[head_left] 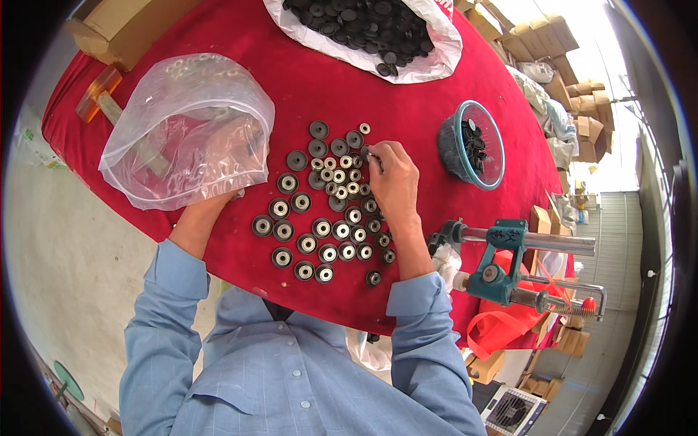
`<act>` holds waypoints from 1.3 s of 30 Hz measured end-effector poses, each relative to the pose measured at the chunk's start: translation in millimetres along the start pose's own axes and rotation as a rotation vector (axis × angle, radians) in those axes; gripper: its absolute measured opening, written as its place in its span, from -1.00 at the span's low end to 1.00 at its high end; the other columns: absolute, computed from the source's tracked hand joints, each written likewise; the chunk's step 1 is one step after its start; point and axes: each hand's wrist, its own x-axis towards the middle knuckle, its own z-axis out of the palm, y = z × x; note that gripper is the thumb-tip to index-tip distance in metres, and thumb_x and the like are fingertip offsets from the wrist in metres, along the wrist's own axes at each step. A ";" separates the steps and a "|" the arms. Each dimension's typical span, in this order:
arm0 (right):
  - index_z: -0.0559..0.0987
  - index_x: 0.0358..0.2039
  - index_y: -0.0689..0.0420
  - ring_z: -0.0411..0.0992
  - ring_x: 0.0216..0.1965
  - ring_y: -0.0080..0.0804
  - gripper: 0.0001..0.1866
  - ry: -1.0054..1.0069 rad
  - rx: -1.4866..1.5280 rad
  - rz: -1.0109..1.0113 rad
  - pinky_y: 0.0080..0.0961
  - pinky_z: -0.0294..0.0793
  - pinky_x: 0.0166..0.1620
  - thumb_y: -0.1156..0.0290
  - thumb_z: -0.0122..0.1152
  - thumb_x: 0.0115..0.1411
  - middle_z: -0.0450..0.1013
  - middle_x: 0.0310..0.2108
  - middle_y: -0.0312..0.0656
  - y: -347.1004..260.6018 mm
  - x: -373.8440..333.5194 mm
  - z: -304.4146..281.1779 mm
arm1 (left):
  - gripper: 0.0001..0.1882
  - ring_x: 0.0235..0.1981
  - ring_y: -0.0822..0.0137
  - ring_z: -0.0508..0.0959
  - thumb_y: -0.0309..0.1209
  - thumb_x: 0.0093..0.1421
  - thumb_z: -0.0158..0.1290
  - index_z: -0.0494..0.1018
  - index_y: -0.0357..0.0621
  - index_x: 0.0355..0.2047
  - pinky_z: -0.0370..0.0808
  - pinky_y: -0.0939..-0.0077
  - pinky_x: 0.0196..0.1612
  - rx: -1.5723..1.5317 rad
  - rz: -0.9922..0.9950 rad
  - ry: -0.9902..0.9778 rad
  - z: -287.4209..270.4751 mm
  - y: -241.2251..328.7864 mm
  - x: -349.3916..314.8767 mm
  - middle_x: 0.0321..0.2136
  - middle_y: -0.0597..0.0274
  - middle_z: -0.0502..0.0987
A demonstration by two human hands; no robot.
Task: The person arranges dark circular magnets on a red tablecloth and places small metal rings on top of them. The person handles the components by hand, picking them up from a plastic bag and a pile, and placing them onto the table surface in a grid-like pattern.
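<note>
My left hand (236, 145) is inside or behind a clear zip bag (138, 185). Its fingers blur through the plastic, so their grip cannot be made out. Small metal bearings (200, 67) show at the bag's far end. My right hand (393, 178) has thumb and fingers closed on a small black wheel (366, 152) at the right edge of the spread parts. Loose bearings (339, 176) are clustered left of that hand, among plain black wheels (297, 160). Nearer me lie several black wheels with bearings in their centres (307, 243).
A red cloth (233, 33) covers the table. A white sack (443, 62) of black discs lies at the far side. To the right are a teal-rimmed basket (499, 156) and a green hand press (502, 265). A hammer (109, 107) lies partly under the bag, near a cardboard box (120, 33).
</note>
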 end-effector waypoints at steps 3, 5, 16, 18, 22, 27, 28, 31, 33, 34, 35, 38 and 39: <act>0.67 -0.19 0.23 0.61 -0.13 -0.03 -0.84 -0.003 0.078 0.053 -0.17 0.62 -0.03 0.62 0.35 0.20 0.61 -0.17 -0.09 2.0 -4.0 1.8 | -0.87 -0.25 0.28 0.71 -0.49 0.23 0.27 0.65 -0.15 -0.20 0.61 0.31 -0.17 -0.083 -0.068 -0.007 0.1 2.1 -1.2 -0.32 0.18 0.70; 0.68 -0.21 0.23 0.61 -0.13 -0.04 -0.85 0.020 0.089 0.071 -0.17 0.62 -0.02 0.63 0.35 0.19 0.61 -0.17 -0.09 -1.1 -1.0 0.6 | -0.87 -0.25 0.30 0.70 -0.50 0.24 0.26 0.65 -0.16 -0.19 0.60 0.33 -0.17 -0.042 -0.061 -0.023 -2.4 3.0 -1.0 -0.32 0.18 0.70; 0.69 -0.19 0.24 0.59 -0.12 -0.09 -0.85 0.022 0.016 -0.008 -0.19 0.61 -0.01 0.62 0.33 0.21 0.61 -0.15 -0.13 6.6 -5.7 4.1 | -0.85 -0.27 0.32 0.68 -0.49 0.22 0.27 0.64 -0.17 -0.19 0.58 0.35 -0.18 0.029 0.081 0.038 2.1 -4.4 1.1 -0.34 0.20 0.68; 0.69 -0.19 0.24 0.59 -0.13 -0.10 -0.84 0.027 -0.013 -0.065 -0.19 0.61 0.00 0.62 0.33 0.19 0.61 -0.15 -0.14 4.0 -5.3 4.0 | -0.85 -0.27 0.31 0.68 -0.48 0.22 0.26 0.63 -0.17 -0.20 0.58 0.35 -0.18 0.007 0.080 0.038 2.2 -8.1 1.3 -0.35 0.19 0.68; 0.70 -0.20 0.21 0.59 -0.12 -0.12 -0.84 0.001 -0.150 -0.150 -0.20 0.59 0.01 0.60 0.30 0.19 0.61 -0.14 -0.16 4.3 -6.2 4.6 | -0.86 -0.27 0.28 0.68 -0.47 0.22 0.26 0.63 -0.17 -0.21 0.59 0.34 -0.18 -0.043 0.032 0.033 3.0 -7.3 0.6 -0.35 0.17 0.67; 0.73 -0.09 0.18 0.61 -0.03 -0.16 -0.69 0.024 -0.159 -0.106 -0.21 0.58 0.06 0.65 0.28 0.14 0.65 -0.07 -0.18 2.5 -16.1 5.9 | -0.88 -0.25 0.24 0.69 -0.47 0.24 0.25 0.64 -0.14 -0.21 0.60 0.29 -0.15 0.016 0.030 0.019 1.5 -4.9 0.7 -0.33 0.15 0.69; 0.73 -0.07 0.17 0.61 -0.01 -0.17 -0.67 0.027 -0.171 -0.094 -0.20 0.57 0.08 0.65 0.26 0.15 0.65 -0.05 -0.19 1.6 -18.7 6.1 | -0.88 -0.24 0.23 0.70 -0.47 0.24 0.25 0.65 -0.14 -0.21 0.61 0.28 -0.14 0.024 0.050 0.025 -0.8 -1.2 0.9 -0.33 0.15 0.69; 0.72 0.01 0.15 0.59 0.04 -0.22 -0.61 0.031 -0.215 -0.070 -0.18 0.51 0.15 0.63 0.23 0.16 0.65 0.00 -0.23 -2.9 -25.8 6.0 | -0.88 -0.23 0.20 0.70 -0.47 0.25 0.24 0.65 -0.13 -0.21 0.61 0.24 -0.12 -0.135 -0.025 0.013 -0.8 -2.5 -0.2 -0.32 0.15 0.70; 0.71 0.06 0.14 0.58 0.07 -0.27 -0.59 0.026 -0.256 -0.072 -0.19 0.43 0.21 0.58 0.23 0.18 0.63 0.01 -0.27 -7.5 -28.3 5.0 | -0.89 -0.22 0.20 0.70 -0.47 0.25 0.24 0.66 -0.12 -0.21 0.61 0.22 -0.12 -0.296 -0.076 0.013 2.1 -2.6 -1.8 -0.31 0.15 0.71; 0.71 0.06 0.14 0.57 0.07 -0.28 -0.58 0.020 -0.261 -0.080 -0.19 0.41 0.23 0.59 0.23 0.17 0.63 0.01 -0.27 -8.3 -28.6 3.9 | -0.89 -0.22 0.19 0.70 -0.46 0.25 0.24 0.66 -0.12 -0.20 0.61 0.22 -0.11 -0.369 -0.079 0.021 3.0 -1.0 -2.9 -0.31 0.14 0.71; 0.71 0.07 0.14 0.57 0.07 -0.29 -0.57 0.013 -0.265 -0.089 -0.19 0.38 0.25 0.60 0.23 0.16 0.63 0.01 -0.28 -8.9 -28.0 3.2 | -0.89 -0.22 0.19 0.70 -0.46 0.25 0.24 0.66 -0.12 -0.21 0.61 0.22 -0.11 -0.355 -0.069 0.013 2.4 0.7 -3.8 -0.31 0.14 0.70; 0.71 0.06 0.13 0.58 0.06 -0.28 -0.56 0.005 -0.305 -0.100 -0.19 0.35 0.26 0.61 0.22 0.14 0.64 0.01 -0.28 -8.1 -27.1 1.6 | -0.89 -0.21 0.18 0.70 -0.46 0.26 0.24 0.66 -0.12 -0.21 0.61 0.21 -0.09 -0.130 -0.016 -0.029 -5.0 6.2 -3.6 -0.31 0.11 0.70; 0.71 0.05 0.12 0.58 0.05 -0.27 -0.55 0.005 -0.322 -0.100 -0.18 0.35 0.26 0.61 0.22 0.13 0.64 0.01 -0.28 -6.9 -26.3 1.1 | -0.90 -0.21 0.18 0.70 -0.46 0.26 0.24 0.66 -0.12 -0.21 0.61 0.21 -0.10 -0.111 0.006 -0.016 -5.1 5.4 -2.3 -0.31 0.12 0.70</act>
